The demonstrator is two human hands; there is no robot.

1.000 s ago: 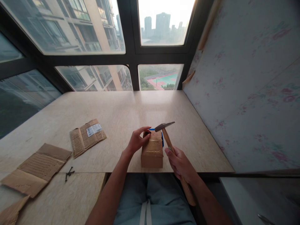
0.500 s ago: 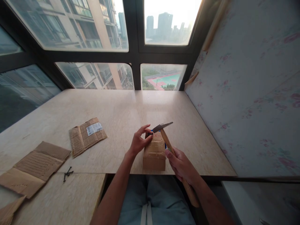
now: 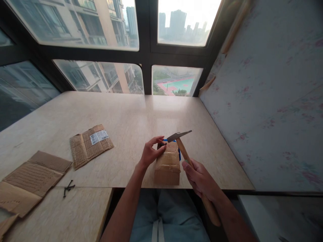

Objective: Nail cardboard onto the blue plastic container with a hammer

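A small brown cardboard box (image 3: 167,168), taped across its top, stands near the front edge of the table. At its far left top corner my left hand (image 3: 151,153) is closed in a pinch around a small dark nail (image 3: 163,144), partly hidden by the fingers. My right hand (image 3: 198,176) grips the wooden handle of a hammer (image 3: 185,151) to the right of the box. The hammer's metal head is over the far part of the box, close to the left fingertips. Something blue (image 3: 180,155) shows along the box's far and right sides.
Several dark nails (image 3: 68,189) lie loose on the table (image 3: 121,117) at the left. Beyond them are a flattened cardboard piece (image 3: 35,178) and another with a white label (image 3: 92,144). Windows border the far side, a papered wall (image 3: 272,101) the right.
The hammer and my right hand have shifted slightly right, the head moving a little away from the left fingers. The left hand keeps its pinch at the box. The view has tilted slightly.
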